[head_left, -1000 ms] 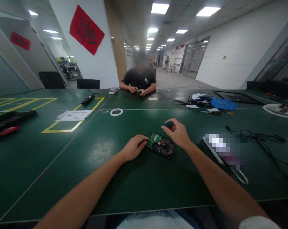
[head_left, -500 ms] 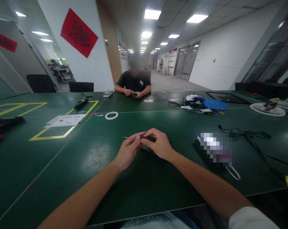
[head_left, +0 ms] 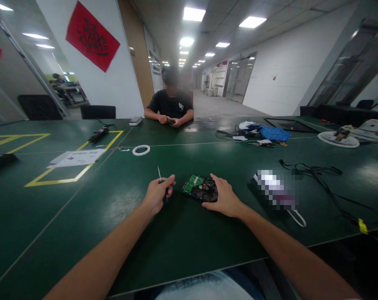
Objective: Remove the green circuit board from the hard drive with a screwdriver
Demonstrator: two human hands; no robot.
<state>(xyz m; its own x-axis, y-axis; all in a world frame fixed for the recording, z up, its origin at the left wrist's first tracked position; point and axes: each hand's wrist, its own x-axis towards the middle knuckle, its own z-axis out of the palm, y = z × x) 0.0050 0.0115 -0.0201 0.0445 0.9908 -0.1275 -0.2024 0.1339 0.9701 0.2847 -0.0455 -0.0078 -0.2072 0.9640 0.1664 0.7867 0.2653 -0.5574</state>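
Observation:
A hard drive [head_left: 196,186] lies on the green table with its green circuit board and dark metal underside facing up. My right hand [head_left: 225,197] is wrapped around its right end, fingers along the far edge and thumb at the near edge. To the left of the drive, my left hand [head_left: 157,195] is closed on a screwdriver [head_left: 159,172]. Its thin metal shaft points up and away from me, while the palm hides most of the handle.
A white ring [head_left: 141,150] and printed paper [head_left: 77,158] lie at the left. On the right are a blurred-out object [head_left: 274,189] with a white loop, black cables [head_left: 328,191] and a blue basket [head_left: 274,133]. A person in a dark shirt [head_left: 170,104] sits opposite.
My hands, together over the drive before, have moved apart. The left went left and the screwdriver turned from sideways to upward. My right hand now grips the drive's right end.

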